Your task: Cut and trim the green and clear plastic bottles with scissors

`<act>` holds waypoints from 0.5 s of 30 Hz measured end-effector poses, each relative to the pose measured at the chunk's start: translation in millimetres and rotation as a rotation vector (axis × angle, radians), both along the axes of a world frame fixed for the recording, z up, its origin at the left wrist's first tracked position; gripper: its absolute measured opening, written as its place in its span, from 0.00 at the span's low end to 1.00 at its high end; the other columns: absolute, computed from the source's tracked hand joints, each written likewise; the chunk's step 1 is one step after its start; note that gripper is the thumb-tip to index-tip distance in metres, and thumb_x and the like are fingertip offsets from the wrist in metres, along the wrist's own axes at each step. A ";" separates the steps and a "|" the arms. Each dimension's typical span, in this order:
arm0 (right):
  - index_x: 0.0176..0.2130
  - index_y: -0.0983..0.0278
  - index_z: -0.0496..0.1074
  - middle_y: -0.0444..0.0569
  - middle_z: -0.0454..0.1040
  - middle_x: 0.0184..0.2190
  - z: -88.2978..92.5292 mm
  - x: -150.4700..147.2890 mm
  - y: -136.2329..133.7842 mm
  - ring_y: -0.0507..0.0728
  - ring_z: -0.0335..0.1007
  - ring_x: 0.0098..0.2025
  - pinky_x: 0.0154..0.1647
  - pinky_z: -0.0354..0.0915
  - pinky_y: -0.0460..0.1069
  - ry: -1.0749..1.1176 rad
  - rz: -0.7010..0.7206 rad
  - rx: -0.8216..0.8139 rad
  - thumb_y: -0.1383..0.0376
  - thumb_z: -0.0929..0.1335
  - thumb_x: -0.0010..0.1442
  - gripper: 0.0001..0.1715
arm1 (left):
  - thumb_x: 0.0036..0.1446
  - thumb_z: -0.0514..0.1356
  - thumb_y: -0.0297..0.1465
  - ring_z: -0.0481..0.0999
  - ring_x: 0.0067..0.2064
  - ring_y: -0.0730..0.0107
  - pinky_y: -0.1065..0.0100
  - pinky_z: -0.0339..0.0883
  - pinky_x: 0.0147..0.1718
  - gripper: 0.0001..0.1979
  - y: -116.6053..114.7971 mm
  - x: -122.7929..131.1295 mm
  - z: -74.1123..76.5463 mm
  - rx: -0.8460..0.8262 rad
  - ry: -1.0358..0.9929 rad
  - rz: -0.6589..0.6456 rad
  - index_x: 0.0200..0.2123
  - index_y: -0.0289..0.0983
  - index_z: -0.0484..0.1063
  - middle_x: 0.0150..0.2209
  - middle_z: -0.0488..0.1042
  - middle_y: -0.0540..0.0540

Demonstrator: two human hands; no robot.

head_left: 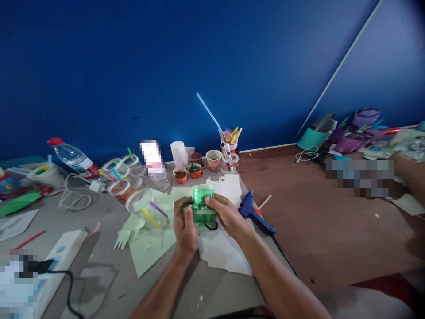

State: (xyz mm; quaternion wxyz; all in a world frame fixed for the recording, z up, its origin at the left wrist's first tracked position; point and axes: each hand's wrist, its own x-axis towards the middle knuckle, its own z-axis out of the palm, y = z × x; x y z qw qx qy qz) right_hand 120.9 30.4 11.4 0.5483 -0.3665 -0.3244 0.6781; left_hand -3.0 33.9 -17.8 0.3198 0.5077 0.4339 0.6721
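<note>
Between my two hands is a green plastic bottle piece (pixel 203 204), see-through and shaped like a short cup, with a pale band around its lower part. My left hand (pixel 186 223) grips its left side, the fingertips dark with what looks like paint. On the right side my right hand (pixel 224 212) holds it, thumb pressed on the front. A small black curved piece (pixel 211 226) shows just under it. White paper (pixel 221 252) and pale green paper (pixel 149 250) lie beneath. To the right rests a blue glue gun (pixel 255 212) with its cord trailing toward me.
Clear plastic cups (pixel 141 201), a capped water bottle (pixel 75 157) and paint cups (pixel 181 175) stand along the back left. A white power strip (pixel 61 261) lies front left. Purple containers (pixel 352 137) and another person's arm (pixel 410 170) are at the right.
</note>
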 end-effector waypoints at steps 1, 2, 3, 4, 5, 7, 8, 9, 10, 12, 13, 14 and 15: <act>0.36 0.65 0.73 0.44 0.74 0.27 -0.2 0.3 0.4 0.53 0.69 0.28 0.33 0.64 0.47 0.000 -0.011 -0.006 0.55 0.74 0.50 0.18 | 0.58 0.57 0.46 0.70 0.43 0.62 0.64 0.62 0.47 0.17 -0.9 0.1 0.3 0.028 -0.002 -0.005 0.37 0.38 0.74 0.39 0.72 0.44; 0.35 0.65 0.73 0.43 0.74 0.27 -0.5 1.2 1.3 0.53 0.68 0.28 0.32 0.64 0.47 -0.001 -0.034 -0.019 0.55 0.73 0.49 0.18 | 0.59 0.55 0.46 0.70 0.44 0.62 0.63 0.62 0.47 0.18 -2.0 0.1 0.9 0.050 -0.018 -0.012 0.37 0.38 0.74 0.39 0.72 0.43; 0.35 0.65 0.72 0.43 0.73 0.27 -0.6 2.5 2.5 0.52 0.68 0.27 0.31 0.63 0.47 -0.001 -0.071 -0.037 0.55 0.74 0.49 0.18 | 0.60 0.54 0.46 0.70 0.44 0.62 0.62 0.62 0.48 0.18 -3.3 0.1 1.8 0.067 -0.037 -0.015 0.37 0.38 0.74 0.39 0.71 0.43; 0.33 0.64 0.71 0.42 0.72 0.26 -0.6 4.3 4.0 0.52 0.67 0.27 0.31 0.63 0.47 0.000 -0.114 -0.052 0.54 0.74 0.48 0.18 | 0.61 0.53 0.45 0.70 0.44 0.62 0.62 0.62 0.48 0.18 -4.6 -0.1 3.0 0.077 -0.046 -0.015 0.36 0.38 0.74 0.39 0.71 0.43; 0.32 0.64 0.70 0.42 0.71 0.25 -0.6 6.3 5.5 0.52 0.67 0.26 0.30 0.63 0.47 0.002 -0.152 -0.065 0.54 0.74 0.48 0.18 | 0.61 0.53 0.44 0.70 0.44 0.62 0.61 0.63 0.48 0.16 -5.8 -0.4 4.3 0.081 -0.039 -0.011 0.36 0.39 0.74 0.39 0.71 0.44; 0.30 0.64 0.68 0.40 0.69 0.23 -0.2 10.1 7.7 0.51 0.65 0.25 0.30 0.63 0.47 0.000 -0.195 -0.072 0.53 0.74 0.47 0.19 | 0.59 0.57 0.40 0.71 0.44 0.62 0.62 0.63 0.47 0.11 -7.6 -1.2 7.1 0.090 0.024 0.004 0.36 0.39 0.74 0.38 0.71 0.44; 0.29 0.64 0.68 0.40 0.68 0.22 0.1 11.4 8.3 0.51 0.64 0.25 0.30 0.62 0.47 -0.014 -0.202 -0.061 0.53 0.73 0.47 0.19 | 0.57 0.60 0.38 0.71 0.44 0.62 0.62 0.64 0.46 0.09 -8.0 -1.6 8.2 0.100 0.072 0.004 0.36 0.40 0.75 0.38 0.72 0.44; 0.29 0.64 0.67 0.40 0.67 0.23 0.5 12.1 8.4 0.51 0.64 0.26 0.30 0.62 0.47 -0.041 -0.205 -0.042 0.53 0.73 0.47 0.19 | 0.56 0.61 0.36 0.71 0.44 0.61 0.62 0.64 0.47 0.07 -8.0 -1.9 9.0 0.113 0.123 0.000 0.36 0.40 0.75 0.38 0.72 0.44; 0.29 0.64 0.67 0.40 0.67 0.23 0.9 12.3 8.2 0.51 0.63 0.26 0.30 0.61 0.47 -0.082 -0.208 -0.023 0.53 0.73 0.48 0.19 | 0.55 0.62 0.35 0.72 0.44 0.61 0.60 0.63 0.48 0.06 -7.6 -2.1 9.5 0.128 0.173 -0.009 0.35 0.41 0.76 0.37 0.73 0.44; 0.29 0.64 0.67 0.40 0.66 0.24 1.3 11.5 7.2 0.51 0.62 0.28 0.31 0.60 0.46 -0.187 -0.216 0.012 0.52 0.72 0.50 0.19 | 0.54 0.63 0.32 0.73 0.42 0.61 0.57 0.61 0.52 0.04 -6.1 -2.4 9.9 0.161 0.268 -0.015 0.34 0.42 0.77 0.35 0.75 0.45; 0.29 0.64 0.67 0.41 0.66 0.25 1.2 10.9 6.8 0.51 0.61 0.29 0.31 0.59 0.46 -0.240 -0.218 0.027 0.51 0.71 0.50 0.20 | 0.54 0.63 0.31 0.73 0.41 0.62 0.56 0.60 0.54 0.04 -5.2 -2.7 10.0 0.176 0.313 -0.005 0.34 0.42 0.77 0.34 0.76 0.46; 0.29 0.64 0.66 0.41 0.66 0.25 0.7 10.4 6.7 0.51 0.61 0.29 0.31 0.58 0.46 -0.287 -0.222 0.039 0.51 0.71 0.50 0.20 | 0.54 0.62 0.30 0.74 0.40 0.63 0.55 0.59 0.55 0.03 -4.2 -3.1 10.2 0.193 0.361 0.007 0.33 0.42 0.77 0.33 0.76 0.46; 0.29 0.64 0.67 0.41 0.66 0.26 -0.3 10.0 6.8 0.51 0.60 0.29 0.30 0.58 0.46 -0.325 -0.227 0.052 0.51 0.71 0.51 0.20 | 0.55 0.62 0.30 0.74 0.39 0.63 0.54 0.58 0.56 0.03 -3.4 -3.6 10.4 0.212 0.416 0.021 0.33 0.41 0.77 0.32 0.76 0.46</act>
